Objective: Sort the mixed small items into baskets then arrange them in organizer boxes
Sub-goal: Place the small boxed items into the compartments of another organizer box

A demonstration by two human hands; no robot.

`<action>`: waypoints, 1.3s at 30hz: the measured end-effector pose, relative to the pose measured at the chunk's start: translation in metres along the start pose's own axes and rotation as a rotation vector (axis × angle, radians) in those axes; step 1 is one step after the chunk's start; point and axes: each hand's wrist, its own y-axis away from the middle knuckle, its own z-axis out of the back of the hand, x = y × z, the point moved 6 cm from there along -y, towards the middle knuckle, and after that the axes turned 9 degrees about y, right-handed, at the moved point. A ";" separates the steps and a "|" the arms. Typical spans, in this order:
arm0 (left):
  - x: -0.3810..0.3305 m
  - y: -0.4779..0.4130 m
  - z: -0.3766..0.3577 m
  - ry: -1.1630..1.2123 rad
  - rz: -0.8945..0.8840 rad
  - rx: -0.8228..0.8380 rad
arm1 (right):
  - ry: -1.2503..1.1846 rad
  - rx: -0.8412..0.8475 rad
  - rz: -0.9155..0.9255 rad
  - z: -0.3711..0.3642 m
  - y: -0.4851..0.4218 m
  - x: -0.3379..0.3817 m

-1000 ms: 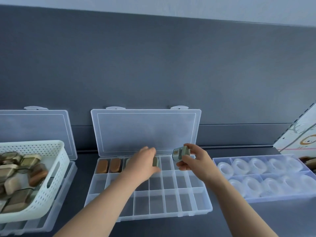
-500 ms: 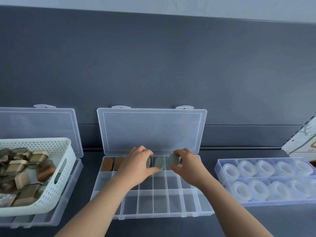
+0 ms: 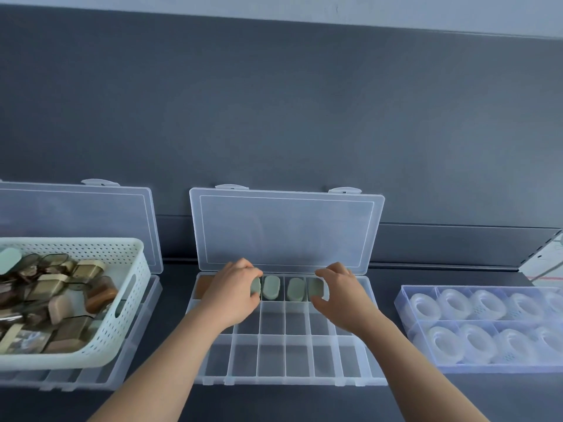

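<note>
Two hands in clear plastic slotted box (image 3: 271, 360), left hand (image 3: 234, 295) gripping green oval block (image 3: 255, 288), right hand (image 3: 341, 295) pinching second green block (image 3: 315, 288).

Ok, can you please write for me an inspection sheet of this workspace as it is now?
Surface: dark grey table, carrying three clear boxes.
Job's things: middle organizer box, lid open, back row shows a brown piece and four green pieces; white basket of mixed items sits on the left organizer box; right box holds clear tape rolls.
Clutter: nothing seen.
Hands: left hand grips the leftmost green piece; right hand pinches the rightmost green piece.
Cables: nothing seen.
Surroundings: dark grey wall; pale printed board at the right edge.
</note>
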 end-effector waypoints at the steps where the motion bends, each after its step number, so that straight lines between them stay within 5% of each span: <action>1: -0.001 0.001 0.002 0.005 -0.006 -0.008 | 0.012 -0.030 0.007 0.003 0.001 0.004; 9: 0.010 0.056 0.076 0.165 -0.086 -0.213 | -0.076 -0.217 0.200 0.033 0.007 0.097; 21: 0.231 0.149 0.217 0.009 0.325 -0.392 | -0.332 -0.083 0.402 0.010 -0.017 0.293; 32: 0.295 0.124 0.233 -0.241 0.220 -0.274 | -0.152 0.097 0.298 -0.044 -0.062 0.375; 39: 0.301 0.144 0.236 0.129 0.189 -0.322 | -0.018 0.159 0.215 -0.066 -0.075 0.390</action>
